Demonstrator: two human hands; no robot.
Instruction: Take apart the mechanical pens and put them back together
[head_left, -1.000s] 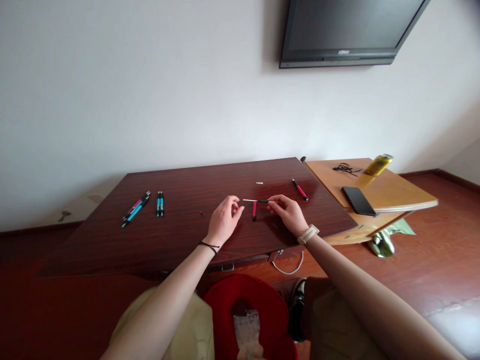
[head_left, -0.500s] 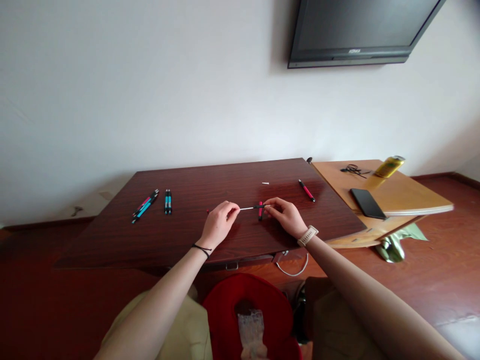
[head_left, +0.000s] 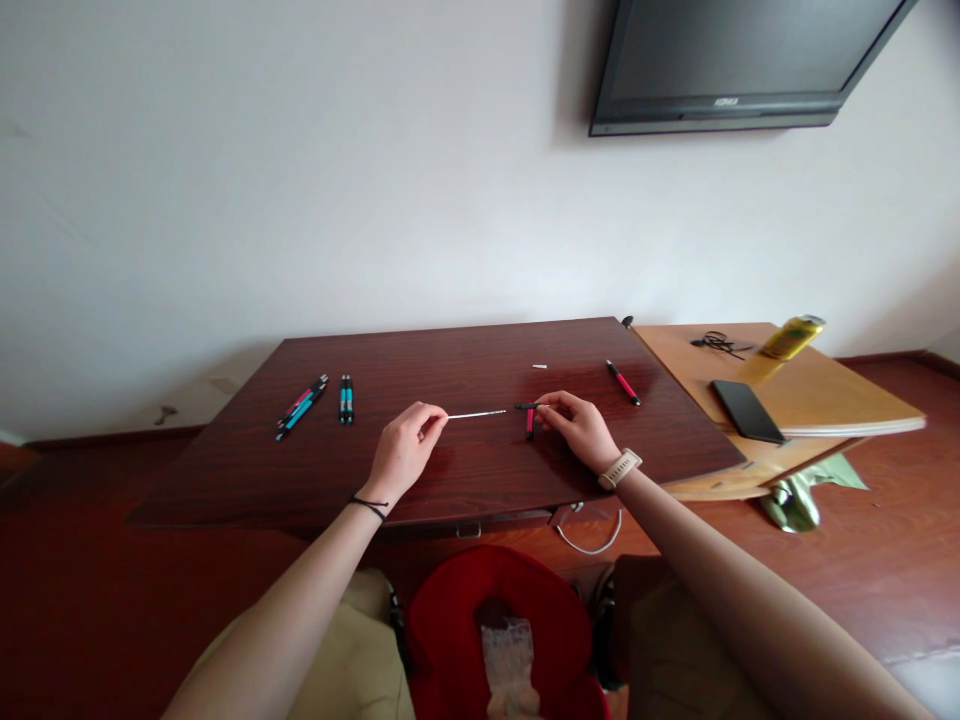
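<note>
My left hand (head_left: 405,445) pinches one end of a thin, whitish pen refill (head_left: 478,414) above the dark wooden table (head_left: 420,358). The refill points right, with a small gap between its tip and a short black pen part (head_left: 523,406). Thumb and fingers of my right hand (head_left: 577,428) are closed on that black part, which is partly hidden by the fingertips. Just beneath it lies a red-pink pen barrel (head_left: 530,426). Farther right is a whole red-and-black pen (head_left: 623,383). Behind the hands rests a small white piece (head_left: 539,366).
Two blue pens (head_left: 346,400) and a small pile of blue and pink pens (head_left: 301,406) lie on the left. A lower light-wood table (head_left: 847,385) at right bears a phone (head_left: 746,411), a cable (head_left: 720,344) and a yellow can (head_left: 793,337). A red stool (head_left: 435,630) stands below.
My left hand has moved left, drawing the refill out of the black pen part. My right hand still grips that part in nearly the same place. The view has shifted slightly.
</note>
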